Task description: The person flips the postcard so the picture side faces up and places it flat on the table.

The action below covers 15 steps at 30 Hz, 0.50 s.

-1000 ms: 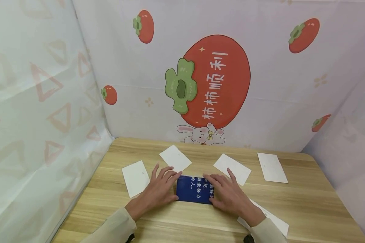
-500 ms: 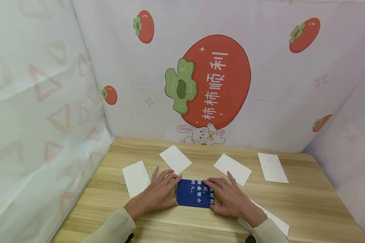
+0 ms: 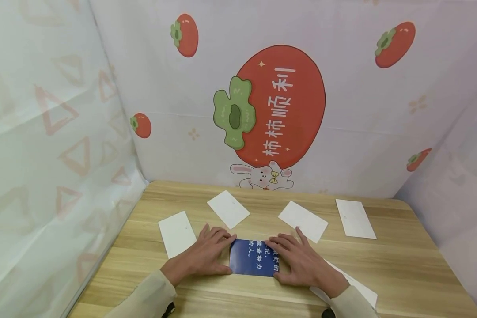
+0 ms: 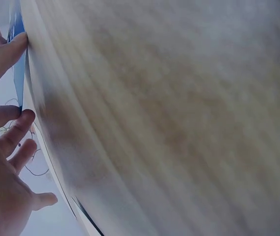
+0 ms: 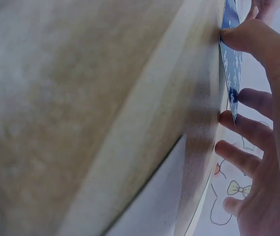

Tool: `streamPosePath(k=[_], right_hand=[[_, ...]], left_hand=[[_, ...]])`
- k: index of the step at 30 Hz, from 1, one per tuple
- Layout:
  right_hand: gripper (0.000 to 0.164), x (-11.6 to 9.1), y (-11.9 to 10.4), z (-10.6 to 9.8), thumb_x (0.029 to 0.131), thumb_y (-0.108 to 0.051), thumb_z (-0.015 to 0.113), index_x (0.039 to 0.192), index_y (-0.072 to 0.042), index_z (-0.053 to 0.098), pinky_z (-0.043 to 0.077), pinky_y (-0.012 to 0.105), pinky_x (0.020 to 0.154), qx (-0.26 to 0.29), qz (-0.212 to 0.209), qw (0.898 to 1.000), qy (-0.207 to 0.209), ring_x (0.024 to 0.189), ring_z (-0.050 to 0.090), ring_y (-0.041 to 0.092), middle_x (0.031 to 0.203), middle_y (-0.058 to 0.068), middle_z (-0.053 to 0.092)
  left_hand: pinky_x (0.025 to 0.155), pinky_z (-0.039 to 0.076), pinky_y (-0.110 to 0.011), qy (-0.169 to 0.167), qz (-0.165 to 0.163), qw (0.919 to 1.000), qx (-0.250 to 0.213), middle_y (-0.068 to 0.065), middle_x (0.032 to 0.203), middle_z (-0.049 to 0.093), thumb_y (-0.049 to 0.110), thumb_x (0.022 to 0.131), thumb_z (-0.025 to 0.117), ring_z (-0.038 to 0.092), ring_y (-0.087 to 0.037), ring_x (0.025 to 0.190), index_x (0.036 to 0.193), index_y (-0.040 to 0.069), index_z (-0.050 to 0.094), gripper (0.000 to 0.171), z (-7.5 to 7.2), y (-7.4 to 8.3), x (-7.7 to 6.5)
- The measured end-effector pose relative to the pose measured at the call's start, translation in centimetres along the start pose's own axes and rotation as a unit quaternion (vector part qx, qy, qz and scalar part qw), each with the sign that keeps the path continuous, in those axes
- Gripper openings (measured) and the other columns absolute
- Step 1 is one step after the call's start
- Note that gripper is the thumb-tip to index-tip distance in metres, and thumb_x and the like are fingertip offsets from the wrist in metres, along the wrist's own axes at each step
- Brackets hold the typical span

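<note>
A blue card (image 3: 248, 258) with white Chinese characters lies at the front middle of the table, between both hands. My left hand (image 3: 206, 254) holds its left end, the thumb at the near corner and the index finger at the far corner. At the other end, my right hand (image 3: 300, 260) grips it likewise and covers part of the lettering. In the left wrist view, the thumb (image 4: 19, 44) touches the card's near edge, while the other fingers spread beyond it. The right wrist view has the right thumb (image 5: 233, 38) on the near edge, with the fingertips close to the tabletop.
White cards lie around the hands: one at the left (image 3: 176, 234), one behind (image 3: 228, 209), another behind right (image 3: 303, 221), one at the far right (image 3: 355, 218), and one partly under the right forearm (image 3: 355, 285). A printed cloth backdrop (image 3: 175, 163) rises behind the wooden table (image 3: 405, 265).
The blue card and both hands have slid a little toward me across the table. The hold at both ends stays the same, and the white cards have not moved.
</note>
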State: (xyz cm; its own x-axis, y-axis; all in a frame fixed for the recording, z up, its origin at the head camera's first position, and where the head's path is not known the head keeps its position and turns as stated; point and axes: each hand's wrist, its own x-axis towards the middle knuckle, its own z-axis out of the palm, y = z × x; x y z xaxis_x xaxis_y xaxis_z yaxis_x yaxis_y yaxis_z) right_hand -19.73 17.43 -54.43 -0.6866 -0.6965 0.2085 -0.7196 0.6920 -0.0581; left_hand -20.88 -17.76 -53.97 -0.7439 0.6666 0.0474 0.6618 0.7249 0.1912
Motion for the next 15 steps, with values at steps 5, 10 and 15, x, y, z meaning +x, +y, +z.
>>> streamPosePath(k=[5, 10, 15], right_hand=[[0.081, 0.05, -0.02, 0.05, 0.088, -0.062, 0.076, 0.157, -0.023, 0.06, 0.033, 0.077, 0.121, -0.003, 0.002, 1.0, -0.004, 0.142, 0.058, 0.027, 0.152, -0.002, 0.065], [0.079, 0.11, -0.06, 0.1, 0.088, -0.062, 0.076, 0.155, -0.023, 0.061, 0.033, 0.077, 0.121, -0.006, 0.001, 1.0, -0.005, 0.142, 0.058, 0.028, 0.151, -0.001, 0.065], [0.076, 0.15, -0.14, 0.01, 0.089, -0.064, 0.074, 0.153, -0.024, 0.064, 0.032, 0.078, 0.12, -0.011, 0.003, 1.0, -0.01, 0.142, 0.059, 0.028, 0.151, -0.001, 0.066]], left_hand=[[0.125, 0.031, -0.073, -0.015, 0.005, 0.9995, -0.029, -0.005, 0.155, 0.055, 0.059, 0.094, 0.079, 0.048, -0.028, 0.146, 0.165, 0.012, 0.048, 0.091, -0.03, -0.16, -0.05], [0.124, 0.032, -0.074, -0.019, 0.009, 0.9985, -0.05, -0.007, 0.159, 0.052, 0.055, 0.095, 0.08, 0.048, -0.03, 0.148, 0.165, 0.012, 0.049, 0.088, -0.14, -0.19, -0.06], [0.125, 0.029, -0.075, -0.029, 0.006, 0.9981, -0.055, -0.005, 0.16, 0.052, 0.055, 0.095, 0.08, 0.046, -0.028, 0.15, 0.165, 0.017, 0.05, 0.085, -0.28, -0.1, -0.09]])
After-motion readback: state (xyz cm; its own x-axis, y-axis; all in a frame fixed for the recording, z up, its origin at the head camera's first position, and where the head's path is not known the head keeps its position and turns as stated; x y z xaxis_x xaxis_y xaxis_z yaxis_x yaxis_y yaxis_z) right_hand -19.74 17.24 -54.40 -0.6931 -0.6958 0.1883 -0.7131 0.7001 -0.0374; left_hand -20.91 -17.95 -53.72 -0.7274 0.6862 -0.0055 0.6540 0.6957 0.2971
